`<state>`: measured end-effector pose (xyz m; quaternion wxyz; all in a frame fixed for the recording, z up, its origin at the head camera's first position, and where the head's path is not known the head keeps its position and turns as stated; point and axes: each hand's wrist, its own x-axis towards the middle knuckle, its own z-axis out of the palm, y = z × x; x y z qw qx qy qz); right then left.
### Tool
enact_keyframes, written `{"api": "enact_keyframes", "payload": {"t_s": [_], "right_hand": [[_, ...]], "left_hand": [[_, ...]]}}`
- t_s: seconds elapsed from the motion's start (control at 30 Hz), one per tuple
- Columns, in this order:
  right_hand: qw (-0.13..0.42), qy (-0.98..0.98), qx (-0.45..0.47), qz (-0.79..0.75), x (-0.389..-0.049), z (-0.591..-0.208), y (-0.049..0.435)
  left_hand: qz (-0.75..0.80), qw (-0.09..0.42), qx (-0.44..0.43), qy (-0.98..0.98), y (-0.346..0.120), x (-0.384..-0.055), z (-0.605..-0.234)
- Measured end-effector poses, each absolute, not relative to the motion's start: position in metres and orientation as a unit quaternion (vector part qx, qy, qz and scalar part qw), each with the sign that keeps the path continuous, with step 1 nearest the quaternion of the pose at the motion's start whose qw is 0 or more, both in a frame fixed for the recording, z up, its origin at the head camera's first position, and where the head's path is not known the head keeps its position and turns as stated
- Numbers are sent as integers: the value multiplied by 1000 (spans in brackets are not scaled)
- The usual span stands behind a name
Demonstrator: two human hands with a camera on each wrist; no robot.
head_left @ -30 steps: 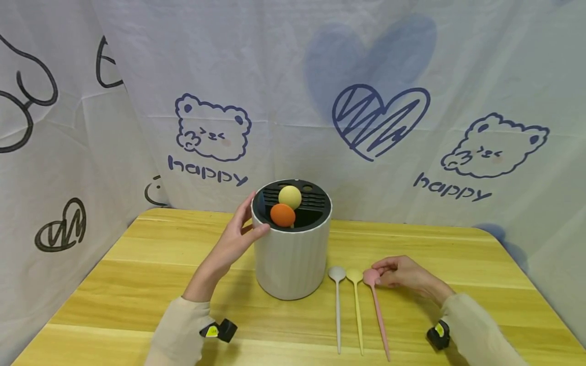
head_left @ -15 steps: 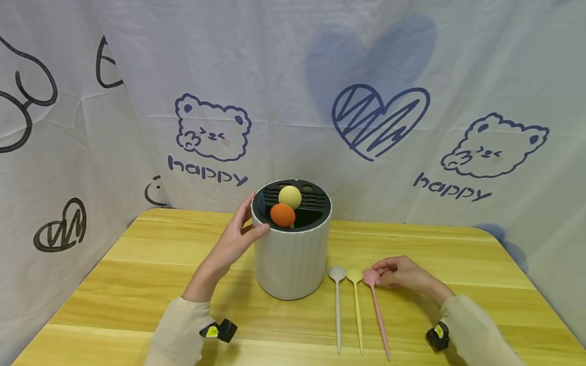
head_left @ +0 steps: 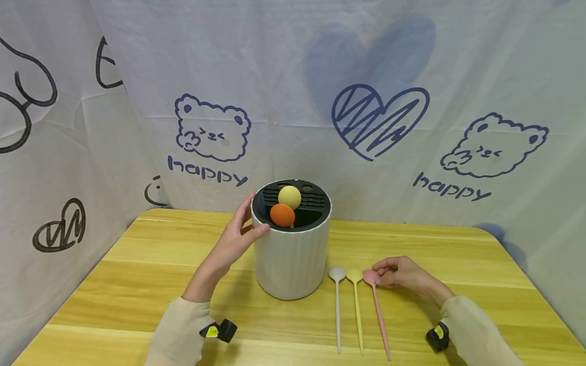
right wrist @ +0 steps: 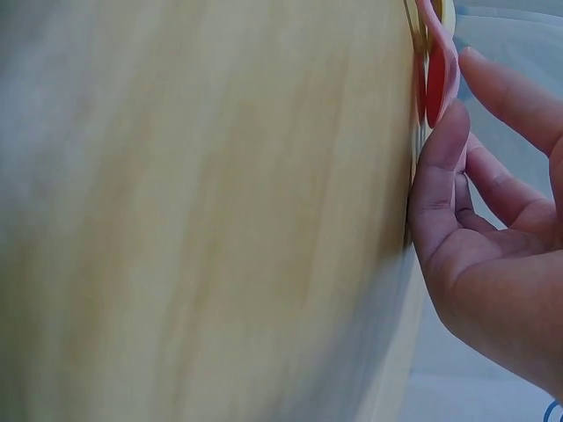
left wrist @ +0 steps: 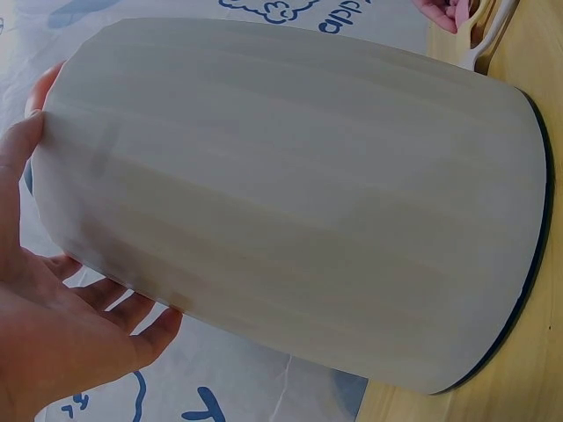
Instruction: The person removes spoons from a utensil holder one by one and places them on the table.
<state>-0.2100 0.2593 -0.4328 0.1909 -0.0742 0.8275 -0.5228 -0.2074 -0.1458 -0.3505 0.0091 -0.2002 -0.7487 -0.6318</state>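
My left hand point(head_left: 232, 238) holds the side of a white ribbed utensil holder point(head_left: 291, 264), thumb at the front of the rim, fingers round the left. The left wrist view shows the holder's wall point(left wrist: 299, 202) close up. A round yellow head point(head_left: 290, 197) and an orange one point(head_left: 282, 215) stick out of its black slotted top; whatever is below them is hidden. On the right, my right hand point(head_left: 405, 273) pinches the bowl edge of a pink long-handled spoon point(head_left: 379, 315) between thumb and forefinger. This spoon lies on the table beside a yellow spoon point(head_left: 357, 315) and a grey spoon point(head_left: 338, 315).
The wooden table point(head_left: 151, 264) has rounded back corners. Behind it hangs a white cloth point(head_left: 284, 61) with bear and heart drawings, and more cloth covers the left side. The three spoons lie just right of the holder, handles toward me.
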Motion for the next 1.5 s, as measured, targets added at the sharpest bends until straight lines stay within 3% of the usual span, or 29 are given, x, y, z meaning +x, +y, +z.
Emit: {"api": "enact_keyframes", "payload": {"t_s": [0.5, 1.03, 1.5], "right_hand": [[190, 806, -40, -559, -212, -427, 261], [159, 823, -105, -535, -209, -379, 235], [51, 833, -145, -532, -187, -329, 181]], "left_hand": [[-637, 5, -199, -745, -144, -208, -348], [-638, 5, -199, -744, -144, -208, -347], [-636, 3, -196, -746, -146, -206, -348]]}}
